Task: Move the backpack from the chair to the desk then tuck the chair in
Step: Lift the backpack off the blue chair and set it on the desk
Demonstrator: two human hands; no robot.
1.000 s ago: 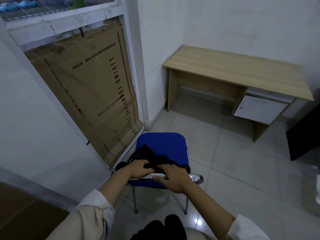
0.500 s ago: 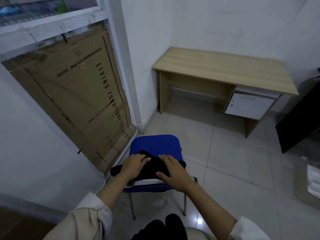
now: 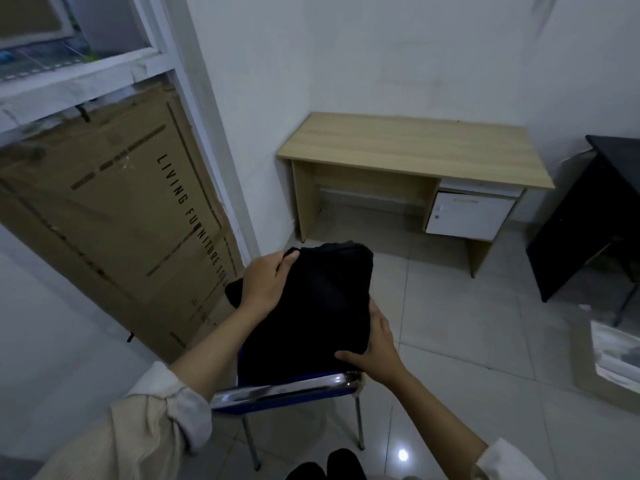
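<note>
— So, what are the hands doing?

— Both are on the backpack (image 3: 311, 306); the left hand (image 3: 265, 284) is clamped on its upper left edge with the thumb hooked over the top corner, and the right hand (image 3: 375, 348) is pressed against its lower right side, thumb across the front; neither seems to have a strap or handle, only fabric.

— And where is the bag?

— Held up over the chair (image 3: 287, 393), in front of the person; whether its bottom has cleared the seat I cannot tell, as the bag hides the seat.

— What could go wrong?

— I would judge the grip the weak point; pinched soft cloth can slide, so the bag may sag or drop on the walk. A dark lump sticks out at the left, perhaps a loose strap; it might snag the chrome bar of the chair.

— Further out?

— The desk (image 3: 412, 147) stands well apart against the far wall, its top bare; the floor tiles (image 3: 450, 306) look glossy, so footing deserves care. The cardboard box (image 3: 114, 216) leans just beside the chair on the left, and the chair could scrape it when pushed in.
</note>
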